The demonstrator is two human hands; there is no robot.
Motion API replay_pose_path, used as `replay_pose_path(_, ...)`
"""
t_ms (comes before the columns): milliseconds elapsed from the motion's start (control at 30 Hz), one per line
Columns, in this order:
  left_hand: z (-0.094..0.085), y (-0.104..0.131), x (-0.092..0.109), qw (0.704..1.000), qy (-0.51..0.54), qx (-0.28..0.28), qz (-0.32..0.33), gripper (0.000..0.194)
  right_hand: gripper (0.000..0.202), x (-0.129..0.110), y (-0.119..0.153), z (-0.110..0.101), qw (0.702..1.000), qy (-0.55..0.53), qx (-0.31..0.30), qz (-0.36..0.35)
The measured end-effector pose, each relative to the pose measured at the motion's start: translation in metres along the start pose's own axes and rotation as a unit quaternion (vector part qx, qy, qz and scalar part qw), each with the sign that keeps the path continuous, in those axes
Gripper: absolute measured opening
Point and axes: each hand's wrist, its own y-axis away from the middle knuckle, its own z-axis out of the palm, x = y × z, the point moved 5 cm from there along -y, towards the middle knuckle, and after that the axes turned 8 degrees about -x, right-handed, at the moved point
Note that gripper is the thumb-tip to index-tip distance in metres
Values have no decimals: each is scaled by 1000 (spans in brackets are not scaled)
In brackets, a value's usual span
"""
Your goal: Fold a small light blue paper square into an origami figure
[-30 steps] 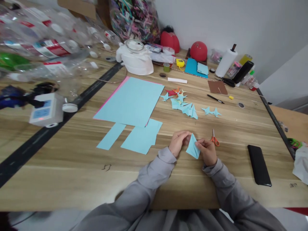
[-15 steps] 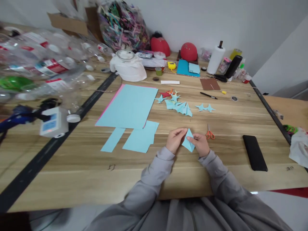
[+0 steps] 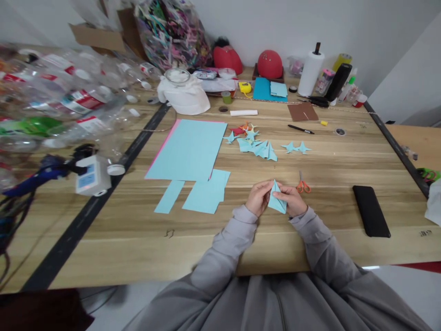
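Note:
Between my hands is a piece of folded light-blue paper (image 3: 278,203), kite-shaped with its narrow tip pointing away from me. My left hand (image 3: 258,197) grips its left edge near the tip, fingers curled behind it. On the other side my right hand (image 3: 292,199) pinches it, the thumb lying across its face. Just beyond the right hand rest orange-handled scissors (image 3: 303,185). Farther back lie folded blue paper shapes (image 3: 263,149) in a small heap, with two star-like blue paper pieces (image 3: 296,147) to their right.
Large blue sheets (image 3: 189,149) with pink under them lie left of my hands, beside cut blue pieces (image 3: 205,195). A black phone (image 3: 371,210) is at the right. Plastic bottles (image 3: 79,99) crowd the far left, near a white power socket block (image 3: 93,175). A pen (image 3: 301,129) lies behind.
The view has shifted slightly. The folded paper has turned a little in my hands and looks narrower at its tip, with my left fingers closer behind it.

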Motion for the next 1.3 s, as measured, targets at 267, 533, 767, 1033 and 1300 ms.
replay_pose_path(267, -4, 0, 12, 994, -92, 11, 59, 33, 37, 3, 0, 0, 1000, 22, 14, -7)
replay_pose_path(533, -11, -1, 13, 991, -109, 43, 59, 38, 35, 1, 1, 3, 999, 40, 18, -19)
replay_pose_path(767, -10, 1, 16, 970, -229, 23, 82, 34, 37, -3, 2, 7, 996, 70, 7, -47)
replay_pose_path(1033, -14, -2, 15, 956, -270, 50, 106, 48, 38, -7, 4, 9, 994, 104, -11, -41)
replay_pose_path(1300, -20, -2, 15, 958, -255, 89, 95, 57, 39, -6, 5, 8, 994, 109, -2, -14)
